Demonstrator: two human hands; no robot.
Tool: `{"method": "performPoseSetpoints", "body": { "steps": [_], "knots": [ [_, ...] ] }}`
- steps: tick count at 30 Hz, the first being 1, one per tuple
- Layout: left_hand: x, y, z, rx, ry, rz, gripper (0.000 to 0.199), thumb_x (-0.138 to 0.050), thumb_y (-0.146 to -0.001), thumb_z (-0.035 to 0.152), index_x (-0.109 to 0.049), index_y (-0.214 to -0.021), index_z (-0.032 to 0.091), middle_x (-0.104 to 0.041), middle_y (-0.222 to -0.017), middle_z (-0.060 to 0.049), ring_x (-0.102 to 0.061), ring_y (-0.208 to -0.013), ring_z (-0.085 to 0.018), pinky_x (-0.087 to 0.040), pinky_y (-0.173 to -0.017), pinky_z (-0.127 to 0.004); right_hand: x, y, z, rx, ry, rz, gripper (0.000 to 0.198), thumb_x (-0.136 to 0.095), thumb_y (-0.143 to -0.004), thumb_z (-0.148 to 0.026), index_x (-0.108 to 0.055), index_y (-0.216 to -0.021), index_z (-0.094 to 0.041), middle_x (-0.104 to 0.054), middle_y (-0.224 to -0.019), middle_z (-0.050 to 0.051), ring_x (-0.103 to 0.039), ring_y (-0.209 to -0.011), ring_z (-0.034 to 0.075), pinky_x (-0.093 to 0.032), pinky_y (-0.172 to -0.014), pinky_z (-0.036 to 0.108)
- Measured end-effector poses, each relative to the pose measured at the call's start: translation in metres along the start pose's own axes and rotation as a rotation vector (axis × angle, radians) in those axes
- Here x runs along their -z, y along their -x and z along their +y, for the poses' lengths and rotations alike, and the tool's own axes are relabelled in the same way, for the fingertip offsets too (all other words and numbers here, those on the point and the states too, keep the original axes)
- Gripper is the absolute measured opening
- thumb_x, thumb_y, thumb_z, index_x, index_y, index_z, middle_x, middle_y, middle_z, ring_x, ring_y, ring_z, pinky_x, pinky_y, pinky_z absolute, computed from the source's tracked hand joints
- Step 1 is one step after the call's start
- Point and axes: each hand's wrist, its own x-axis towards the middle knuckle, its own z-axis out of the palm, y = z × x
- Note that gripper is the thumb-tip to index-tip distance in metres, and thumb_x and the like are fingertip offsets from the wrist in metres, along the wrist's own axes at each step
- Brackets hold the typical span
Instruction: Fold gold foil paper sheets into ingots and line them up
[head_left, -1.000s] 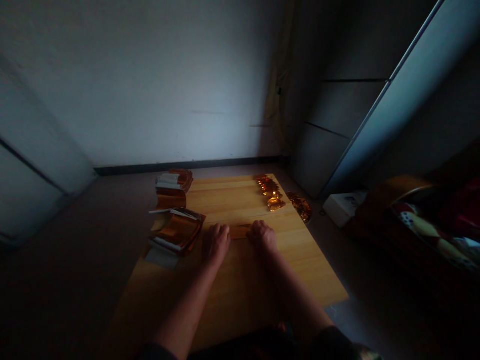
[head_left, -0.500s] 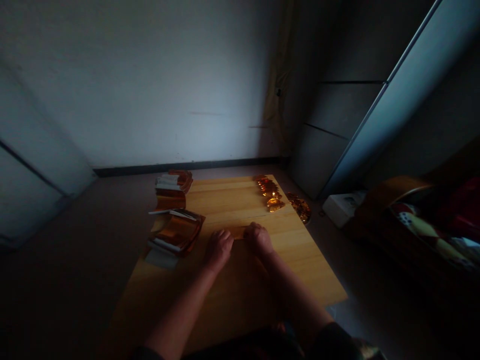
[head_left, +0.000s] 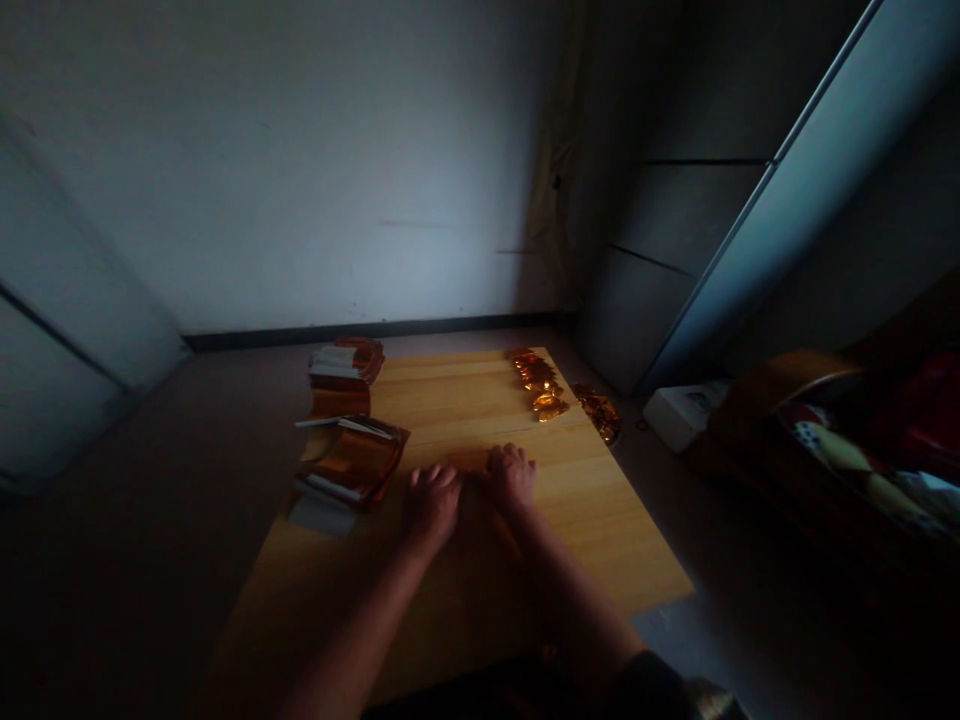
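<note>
Both my hands rest low over the middle of the wooden table (head_left: 570, 510), knuckles up and fingers curled. Between them shows a dim strip of gold foil paper (head_left: 469, 460). My left hand (head_left: 433, 503) is closed on its left end, and my right hand (head_left: 513, 476) is closed on its right end. The fingertips are mostly hidden under the hands. Left of my left hand lies a stack of copper-coloured foil sheets (head_left: 356, 462) with white edges. Toward the far right corner sits a row of shiny folded gold foil pieces (head_left: 536, 372).
A second stack of foil sheets (head_left: 341, 395) lies at the table's far left. Past the right edge, more gold foil pieces (head_left: 598, 415) sit lower down. A white box (head_left: 675, 415) stands on the floor by the grey cabinet (head_left: 637, 300). A pale wall rises behind the table.
My hands have rolled slightly, and less of the foil strip shows between them. My left hand has shifted a little left and down. The stacks and folded pieces have stayed put.
</note>
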Motion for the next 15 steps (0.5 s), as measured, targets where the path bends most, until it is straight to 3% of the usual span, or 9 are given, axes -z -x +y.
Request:
{"method": "performPoseSetpoints", "body": {
  "steps": [9, 15],
  "knots": [
    [0.000, 0.001, 0.002, 0.036, 0.026, 0.009, 0.034, -0.040, -0.084, 0.012, -0.063, -0.105, 0.026, -0.064, -0.103, -0.008, -0.052, -0.097, -0.024, -0.031, -0.082, -0.040, 0.002, -0.002, 0.010, 0.007, -0.072, -0.036, 0.014, -0.061, -0.076, -0.030, -0.062, -0.087, -0.022, -0.060, -0.094, 0.004, -0.053, -0.091, 0.018, -0.032, -0.071, 0.027],
    [-0.001, 0.002, 0.001, 0.031, 0.019, 0.016, 0.035, -0.040, -0.083, 0.010, -0.063, -0.105, 0.026, -0.065, -0.103, -0.008, -0.052, -0.097, -0.024, -0.030, -0.082, -0.041, -0.001, -0.010, 0.024, 0.031, -0.100, -0.024, 0.014, -0.055, -0.076, -0.020, -0.066, -0.084, -0.020, -0.062, -0.089, 0.005, -0.055, -0.084, 0.017, -0.033, -0.067, 0.024]
  ]
}}
